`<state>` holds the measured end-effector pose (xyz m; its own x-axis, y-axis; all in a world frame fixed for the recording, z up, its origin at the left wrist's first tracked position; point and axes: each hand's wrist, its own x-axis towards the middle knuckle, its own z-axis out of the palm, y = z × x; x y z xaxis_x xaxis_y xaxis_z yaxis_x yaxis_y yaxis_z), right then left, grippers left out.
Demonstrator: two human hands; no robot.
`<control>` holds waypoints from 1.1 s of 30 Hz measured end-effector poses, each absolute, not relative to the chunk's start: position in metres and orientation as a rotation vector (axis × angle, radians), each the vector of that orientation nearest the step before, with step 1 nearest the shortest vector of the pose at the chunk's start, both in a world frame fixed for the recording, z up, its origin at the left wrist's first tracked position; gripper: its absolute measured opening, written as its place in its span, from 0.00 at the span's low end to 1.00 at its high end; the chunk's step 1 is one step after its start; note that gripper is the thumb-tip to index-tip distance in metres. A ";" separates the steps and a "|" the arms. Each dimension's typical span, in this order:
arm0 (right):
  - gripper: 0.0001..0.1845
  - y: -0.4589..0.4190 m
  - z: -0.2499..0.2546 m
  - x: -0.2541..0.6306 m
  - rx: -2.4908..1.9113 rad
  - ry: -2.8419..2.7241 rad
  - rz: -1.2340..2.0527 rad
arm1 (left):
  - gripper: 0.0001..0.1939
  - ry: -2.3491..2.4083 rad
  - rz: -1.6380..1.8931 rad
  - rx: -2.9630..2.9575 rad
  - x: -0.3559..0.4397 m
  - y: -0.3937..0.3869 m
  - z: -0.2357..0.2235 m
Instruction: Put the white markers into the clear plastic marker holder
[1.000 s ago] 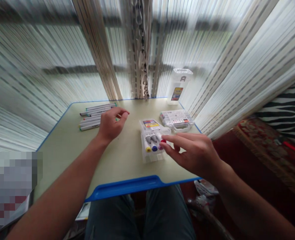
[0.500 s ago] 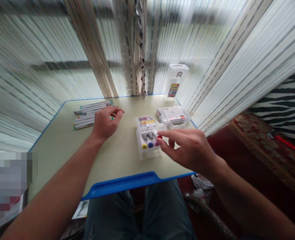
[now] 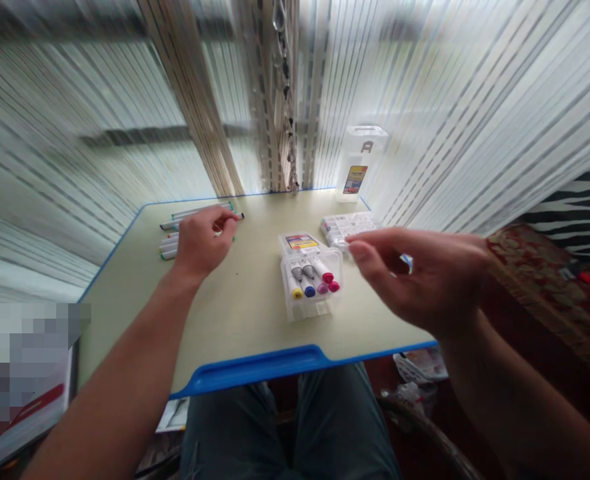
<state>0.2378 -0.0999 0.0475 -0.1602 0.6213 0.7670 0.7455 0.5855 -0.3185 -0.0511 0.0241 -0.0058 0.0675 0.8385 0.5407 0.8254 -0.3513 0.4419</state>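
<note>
My left hand [image 3: 205,240] is at the far left of the table, thumb and forefinger pinched together at a marker with a black end [image 3: 242,216]; most of that marker is hidden. Under and beside this hand lie several white markers [image 3: 169,253], partly covered by it. My right hand [image 3: 419,280] hovers right of the clear plastic box [image 3: 312,308], fingers loosely curled and nothing visible in them. Inside the box, yellow-, blue-, purple- and red-ended markers [image 3: 323,270] lie side by side. A lid part with a colourful label [image 3: 302,242] sits behind them.
Behind my right hand lies a clear case [image 3: 347,227] with a printed label. A tall clear container [image 3: 362,160] stands upright at the back right corner. The table [image 3: 239,293] has a blue rim and a front tray [image 3: 259,370]. String curtains [image 3: 189,100] hang close behind it.
My right hand has let go of a red-ended marker, which now rests in the box, and has moved away to the right. My left hand has stayed by the loose markers.
</note>
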 end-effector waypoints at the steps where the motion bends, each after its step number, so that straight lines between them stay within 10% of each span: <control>1: 0.10 -0.088 0.051 0.238 -1.119 -1.780 -0.131 | 0.12 1.843 1.157 2.282 -0.057 0.025 -0.004; 9: 0.13 0.038 0.020 0.233 -1.093 -1.414 0.380 | 0.10 1.973 0.608 2.460 -0.097 0.031 -0.008; 19: 0.15 0.034 -0.017 0.247 -1.220 -1.584 0.192 | 0.11 1.668 0.296 2.608 -0.095 0.034 -0.017; 33: 0.28 0.028 -0.008 0.230 -0.860 -1.627 0.808 | 0.13 1.179 0.876 2.518 0.003 0.025 0.028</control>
